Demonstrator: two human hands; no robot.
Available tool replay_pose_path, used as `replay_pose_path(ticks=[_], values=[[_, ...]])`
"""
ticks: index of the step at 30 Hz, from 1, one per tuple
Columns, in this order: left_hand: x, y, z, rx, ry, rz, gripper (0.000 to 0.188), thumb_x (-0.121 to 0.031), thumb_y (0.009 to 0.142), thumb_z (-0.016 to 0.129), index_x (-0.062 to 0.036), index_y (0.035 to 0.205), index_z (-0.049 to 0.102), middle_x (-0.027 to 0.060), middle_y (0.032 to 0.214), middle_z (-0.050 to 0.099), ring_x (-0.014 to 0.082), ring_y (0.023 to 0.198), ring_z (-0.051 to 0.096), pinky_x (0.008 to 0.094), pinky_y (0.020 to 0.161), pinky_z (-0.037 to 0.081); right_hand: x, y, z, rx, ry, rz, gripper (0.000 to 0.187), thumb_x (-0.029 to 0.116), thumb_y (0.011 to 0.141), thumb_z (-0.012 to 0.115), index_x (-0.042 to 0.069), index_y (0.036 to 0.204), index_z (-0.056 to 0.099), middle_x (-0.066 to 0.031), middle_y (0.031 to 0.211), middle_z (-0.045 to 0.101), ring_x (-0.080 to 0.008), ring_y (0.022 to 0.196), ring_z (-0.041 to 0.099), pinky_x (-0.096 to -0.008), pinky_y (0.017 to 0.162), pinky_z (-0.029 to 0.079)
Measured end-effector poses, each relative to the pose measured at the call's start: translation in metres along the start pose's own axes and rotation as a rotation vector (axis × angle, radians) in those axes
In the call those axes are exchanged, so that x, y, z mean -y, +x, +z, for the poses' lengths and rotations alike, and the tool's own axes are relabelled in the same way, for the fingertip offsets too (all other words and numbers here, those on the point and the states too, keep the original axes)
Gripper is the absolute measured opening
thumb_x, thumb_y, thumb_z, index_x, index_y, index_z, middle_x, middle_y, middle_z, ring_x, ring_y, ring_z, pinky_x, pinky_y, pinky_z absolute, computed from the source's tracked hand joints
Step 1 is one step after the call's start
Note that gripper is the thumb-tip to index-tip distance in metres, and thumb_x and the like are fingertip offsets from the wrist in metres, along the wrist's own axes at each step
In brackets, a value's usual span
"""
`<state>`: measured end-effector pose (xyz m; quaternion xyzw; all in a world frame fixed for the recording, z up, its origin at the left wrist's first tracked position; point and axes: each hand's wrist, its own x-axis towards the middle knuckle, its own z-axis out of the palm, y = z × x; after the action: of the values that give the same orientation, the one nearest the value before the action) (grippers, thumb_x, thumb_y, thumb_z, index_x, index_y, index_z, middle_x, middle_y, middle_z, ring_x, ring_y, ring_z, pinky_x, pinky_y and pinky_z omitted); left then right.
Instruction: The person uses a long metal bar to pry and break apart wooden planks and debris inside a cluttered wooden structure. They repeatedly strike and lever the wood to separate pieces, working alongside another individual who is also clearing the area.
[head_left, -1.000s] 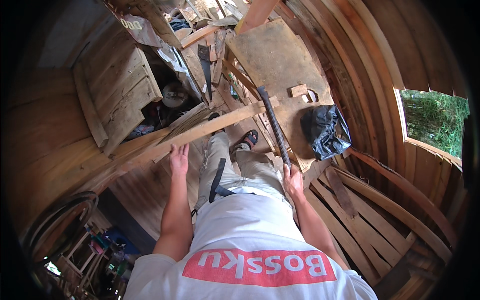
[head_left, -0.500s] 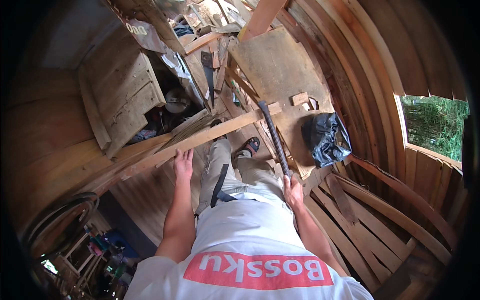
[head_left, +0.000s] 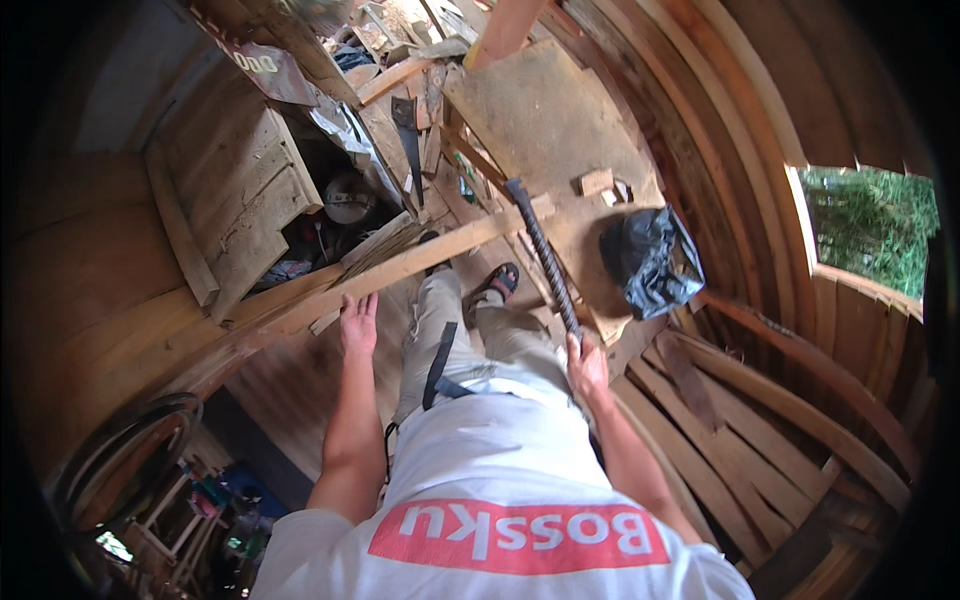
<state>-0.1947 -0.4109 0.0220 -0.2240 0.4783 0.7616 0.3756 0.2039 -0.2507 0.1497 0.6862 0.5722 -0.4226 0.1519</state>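
Observation:
A long squared wooden beam (head_left: 440,248) runs slantwise in front of me, from the lower left up toward a plywood-topped bench. My left hand (head_left: 359,325) is open at the beam's near edge, fingers stretched out and the tips at the wood. In my right hand (head_left: 588,368) is the lower end of a dark hammer (head_left: 546,262) with a twisted, ribbed handle. Its head points away from me, close to the beam's far right end.
A black plastic bag (head_left: 652,265) and a small wood block (head_left: 596,182) rest on the bench (head_left: 545,110). A handsaw (head_left: 408,140) lies among scraps beyond the beam. Loose planks (head_left: 720,450) lie at right below a window opening (head_left: 865,230). Coiled hoops (head_left: 130,450) are at lower left.
The whole view has shifted slightly. The hammer's head sits a little farther away past the beam. My left hand stays by the beam's edge, and my right hand keeps its grip.

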Motion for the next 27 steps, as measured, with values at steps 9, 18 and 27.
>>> replay_pose_path(ticks=[9, 18, 27], values=[[0.004, 0.007, -0.009, 0.071, -0.029, -0.021, 0.044, -0.023, 0.099, 0.052, -0.0014, 0.135, 0.04, 0.0151, 0.139, 0.045, 0.0313, 0.134, 0.038, 0.0499, 0.114, 0.033, 0.016, -0.034, -0.023, -0.085, 0.282, -0.108, 0.044, 0.043, 0.097, 0.047, -0.001, 0.092, 0.054, -0.0278, 0.077, 0.06, -0.0464, 0.077, 0.059, -0.0523, 0.071, 0.043], [-0.002, 0.013, -0.017, 0.076, 0.008, 0.014, 0.037, -0.021, 0.099, 0.053, -0.0042, 0.131, 0.045, 0.0124, 0.138, 0.046, 0.0288, 0.132, 0.04, 0.0496, 0.114, 0.034, 0.014, -0.008, -0.004, -0.005, 0.138, 0.013, 0.053, 0.051, 0.096, 0.041, 0.0, 0.098, 0.055, -0.031, 0.084, 0.061, -0.0487, 0.09, 0.06, -0.0546, 0.078, 0.043], [-0.012, 0.006, -0.001, -0.014, -0.015, -0.039, 0.044, -0.023, 0.101, 0.047, 0.0056, 0.134, 0.039, 0.0197, 0.143, 0.04, 0.0314, 0.138, 0.032, 0.0469, 0.116, 0.031, -0.006, -0.003, 0.02, -0.085, 0.13, -0.053, 0.047, 0.045, 0.097, 0.044, 0.0, 0.099, 0.056, -0.0312, 0.086, 0.062, -0.0494, 0.09, 0.059, -0.0547, 0.078, 0.044]])
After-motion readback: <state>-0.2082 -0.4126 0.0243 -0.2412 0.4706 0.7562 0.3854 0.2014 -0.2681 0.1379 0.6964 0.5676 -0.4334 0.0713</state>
